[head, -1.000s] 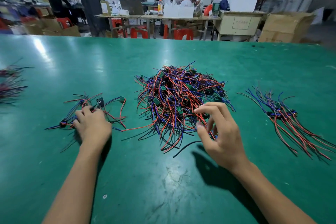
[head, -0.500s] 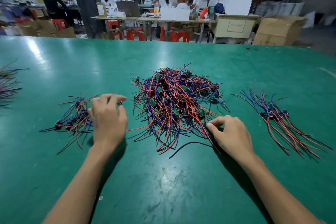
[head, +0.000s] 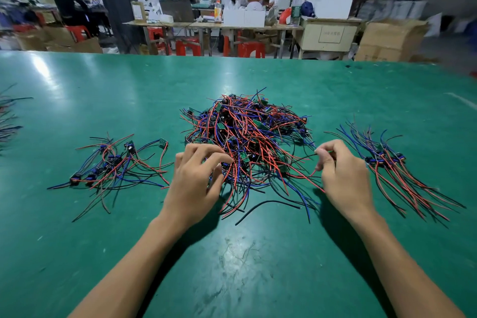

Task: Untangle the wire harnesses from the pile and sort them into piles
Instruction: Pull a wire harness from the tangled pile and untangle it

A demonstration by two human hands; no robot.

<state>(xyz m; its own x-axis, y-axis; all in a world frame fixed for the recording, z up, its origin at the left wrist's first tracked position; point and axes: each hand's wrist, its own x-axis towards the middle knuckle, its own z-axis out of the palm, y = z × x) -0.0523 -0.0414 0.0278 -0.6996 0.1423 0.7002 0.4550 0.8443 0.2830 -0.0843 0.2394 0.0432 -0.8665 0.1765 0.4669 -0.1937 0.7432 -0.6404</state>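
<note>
At the far left edge of the green table [head: 77, 253] a few wire ends [head: 7, 119] poke into view. Next comes your left sorted pile [head: 113, 165], loose and spread. Your left hand [head: 192, 183] sits at the near-left rim of the tangled pile [head: 247, 142], fingers curled into the strands; whether they grip 1 harness you cannot tell. These harnesses look light and limp, and the wires will likely snag, so take hold at a small board or connector and draw slowly. Your right hand [head: 343, 175] pinches thin wire at the pile's right fringe. The right sorted pile [head: 392, 170] lies just beside it. Bare table lies in front and behind.
</note>
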